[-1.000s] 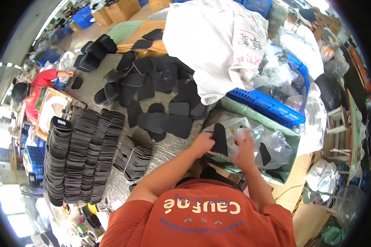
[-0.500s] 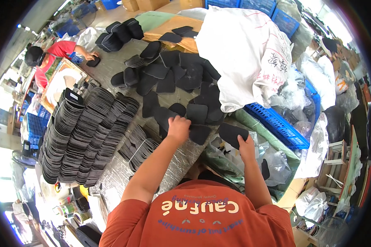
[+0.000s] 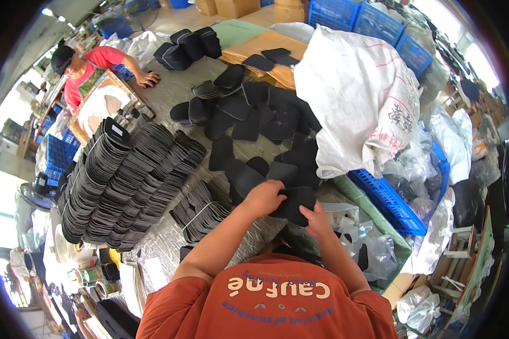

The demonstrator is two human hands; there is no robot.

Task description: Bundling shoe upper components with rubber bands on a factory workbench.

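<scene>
White-and-blue lettering (image 3: pixel 278 287) marks the rust shirt (image 3: pixel 271 316), dark and red characters (image 3: pixel 400 116) the white sack (image 3: pixel 350 96)

Beneath a black pad (image 3: pixel 298 205), most fingers of my right hand (image 3: pixel 319 220) are out of sight; heaped pads (image 3: pixel 281 123) partly hide one another. A white sack (image 3: pixel 350 96) covers part of a blue crate (image 3: pixel 387 203), the lower edge crops my shirt (image 3: pixel 277 308), and far-right clutter (image 3: pixel 486 107) blurs.

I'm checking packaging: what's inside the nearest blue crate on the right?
Crumpled clear plastic shows inside the blue crate. The white sack covers part of its left end; what lies beneath the plastic is hidden.
</scene>
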